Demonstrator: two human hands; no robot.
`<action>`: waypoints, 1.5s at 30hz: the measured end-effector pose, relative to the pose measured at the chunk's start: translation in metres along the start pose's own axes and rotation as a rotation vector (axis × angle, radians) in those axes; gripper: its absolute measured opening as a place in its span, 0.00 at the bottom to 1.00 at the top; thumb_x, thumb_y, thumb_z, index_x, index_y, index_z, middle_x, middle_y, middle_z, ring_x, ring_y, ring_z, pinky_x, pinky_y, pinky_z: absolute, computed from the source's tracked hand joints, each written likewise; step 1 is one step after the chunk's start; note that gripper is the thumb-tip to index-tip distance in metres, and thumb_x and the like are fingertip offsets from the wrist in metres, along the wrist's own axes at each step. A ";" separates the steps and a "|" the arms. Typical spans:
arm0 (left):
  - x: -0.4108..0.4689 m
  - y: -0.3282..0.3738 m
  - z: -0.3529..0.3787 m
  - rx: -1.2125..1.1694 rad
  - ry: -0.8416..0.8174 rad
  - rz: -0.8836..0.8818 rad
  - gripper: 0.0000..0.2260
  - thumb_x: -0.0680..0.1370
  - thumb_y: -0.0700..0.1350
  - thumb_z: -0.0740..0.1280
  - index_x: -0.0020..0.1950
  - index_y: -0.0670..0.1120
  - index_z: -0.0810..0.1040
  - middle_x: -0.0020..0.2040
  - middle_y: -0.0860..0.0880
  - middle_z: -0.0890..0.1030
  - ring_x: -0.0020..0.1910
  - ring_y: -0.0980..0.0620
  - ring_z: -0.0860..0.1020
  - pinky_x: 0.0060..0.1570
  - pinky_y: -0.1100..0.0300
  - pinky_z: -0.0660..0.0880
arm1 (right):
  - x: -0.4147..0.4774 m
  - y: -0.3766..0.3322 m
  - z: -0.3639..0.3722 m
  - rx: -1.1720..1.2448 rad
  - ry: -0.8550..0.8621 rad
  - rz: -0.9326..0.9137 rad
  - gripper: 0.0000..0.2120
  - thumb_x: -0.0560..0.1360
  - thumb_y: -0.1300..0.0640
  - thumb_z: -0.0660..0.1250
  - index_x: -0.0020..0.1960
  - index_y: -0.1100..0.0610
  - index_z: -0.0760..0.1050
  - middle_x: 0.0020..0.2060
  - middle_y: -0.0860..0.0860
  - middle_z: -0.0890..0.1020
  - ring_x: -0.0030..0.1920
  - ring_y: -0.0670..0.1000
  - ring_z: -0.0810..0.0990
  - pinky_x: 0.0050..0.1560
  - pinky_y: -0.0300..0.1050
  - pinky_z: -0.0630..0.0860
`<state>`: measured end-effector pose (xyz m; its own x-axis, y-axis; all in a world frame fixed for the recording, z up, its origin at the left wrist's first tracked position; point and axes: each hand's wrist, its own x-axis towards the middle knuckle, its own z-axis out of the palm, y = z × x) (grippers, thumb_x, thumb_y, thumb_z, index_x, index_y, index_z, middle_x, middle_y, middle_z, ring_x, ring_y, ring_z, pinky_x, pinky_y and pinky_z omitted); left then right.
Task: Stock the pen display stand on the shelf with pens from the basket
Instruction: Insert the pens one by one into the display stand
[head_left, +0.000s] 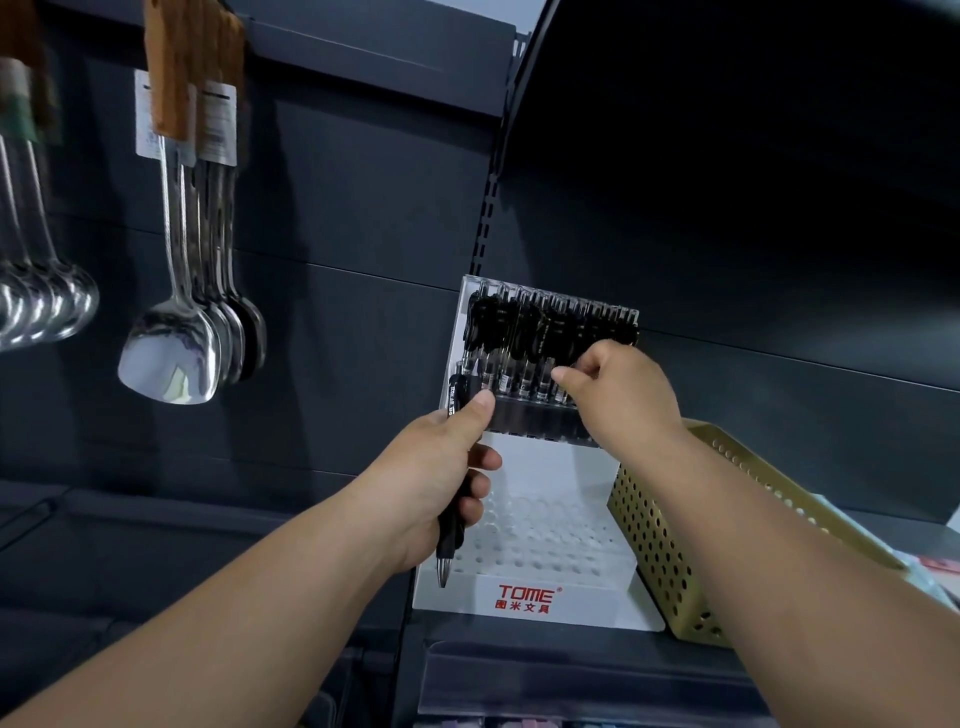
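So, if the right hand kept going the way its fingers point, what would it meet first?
Likely the row of black pens in the white plastic display stand; fingers of the right hand look nearly on them, depth unclear.

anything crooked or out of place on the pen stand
Nothing stands out. The black pens stand upright in the back rows of the white pen display stand; its front holes are just unfilled.
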<state>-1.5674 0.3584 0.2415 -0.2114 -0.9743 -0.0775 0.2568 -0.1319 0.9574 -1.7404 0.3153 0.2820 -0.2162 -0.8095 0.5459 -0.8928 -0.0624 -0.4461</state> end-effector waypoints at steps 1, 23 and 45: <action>0.000 -0.001 0.000 0.016 -0.006 0.002 0.12 0.79 0.55 0.65 0.49 0.46 0.71 0.39 0.47 0.74 0.26 0.55 0.67 0.22 0.64 0.64 | -0.004 -0.001 -0.002 0.021 0.045 -0.011 0.11 0.78 0.47 0.65 0.46 0.54 0.74 0.36 0.47 0.76 0.38 0.49 0.76 0.35 0.45 0.70; -0.024 0.003 0.026 0.130 -0.185 0.006 0.11 0.81 0.47 0.62 0.55 0.40 0.75 0.34 0.44 0.79 0.34 0.47 0.82 0.34 0.52 0.82 | -0.066 0.016 -0.008 -0.121 0.151 -0.827 0.06 0.74 0.62 0.62 0.44 0.61 0.78 0.43 0.54 0.75 0.38 0.52 0.74 0.29 0.49 0.76; 0.008 -0.006 0.014 0.061 0.092 0.097 0.09 0.81 0.43 0.57 0.43 0.44 0.74 0.38 0.46 0.73 0.31 0.52 0.72 0.26 0.61 0.68 | 0.011 0.021 -0.019 0.275 -0.078 -0.002 0.07 0.79 0.54 0.66 0.50 0.58 0.73 0.43 0.58 0.82 0.44 0.57 0.82 0.49 0.55 0.79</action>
<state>-1.5839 0.3541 0.2389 -0.1008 -0.9949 -0.0064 0.2138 -0.0279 0.9765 -1.7688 0.3164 0.2917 -0.1742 -0.8512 0.4951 -0.7503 -0.2109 -0.6266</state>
